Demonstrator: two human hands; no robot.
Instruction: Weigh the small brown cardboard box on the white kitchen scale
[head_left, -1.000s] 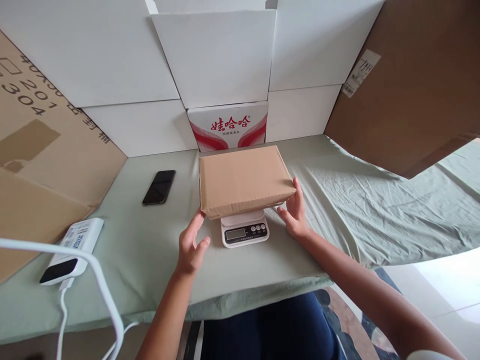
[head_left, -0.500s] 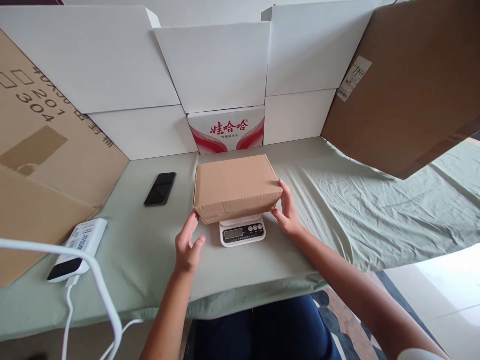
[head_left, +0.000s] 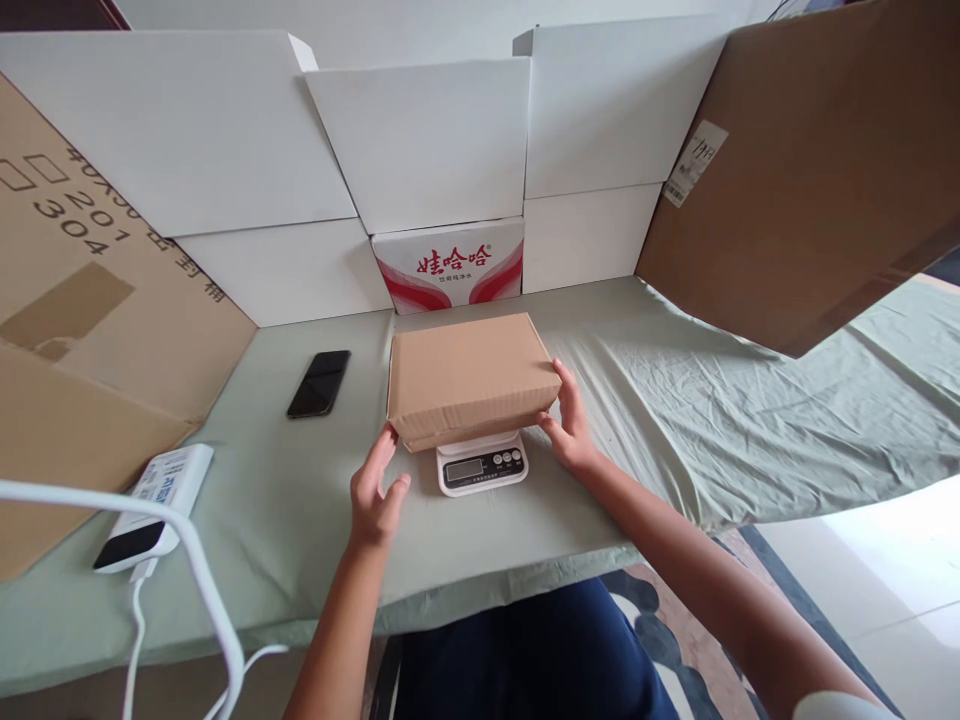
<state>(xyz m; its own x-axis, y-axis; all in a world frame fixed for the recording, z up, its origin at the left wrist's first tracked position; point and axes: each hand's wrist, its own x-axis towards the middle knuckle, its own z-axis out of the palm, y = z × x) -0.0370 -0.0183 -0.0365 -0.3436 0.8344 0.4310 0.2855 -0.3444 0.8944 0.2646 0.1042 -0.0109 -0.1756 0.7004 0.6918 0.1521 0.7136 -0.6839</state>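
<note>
From the head camera, a closed, plain brown cardboard box (head_left: 471, 375) lies flat on a small white digital kitchen scale (head_left: 482, 465), overhanging it so that only the scale's front strip with its grey display and dark buttons shows. The left hand (head_left: 377, 495) stands at the box's near left corner with fingers spread and open, the fingertips at or just touching the edge, gripping nothing. The right hand (head_left: 571, 425) is cupped loosely against the box's right end, fingers open and resting on the cardboard rather than clamped on it. The step in hand looks like settling the box on the scale; a true reading would call for both hands to come fully clear of the cardboard and for the box to sit balanced. The display is too small to read. On the pale green cloth-covered table (head_left: 315, 500), a black phone (head_left: 319, 383) lies well to the left, and a white power strip (head_left: 154, 505) with a white cable (head_left: 196, 570) sits near the left edge. Behind the box stand white cardboard panels (head_left: 420, 140), a red-and-white printed carton (head_left: 448, 265), and large brown cardboard sheets (head_left: 802, 170) at the sides; none of these crowds the scale.
</note>
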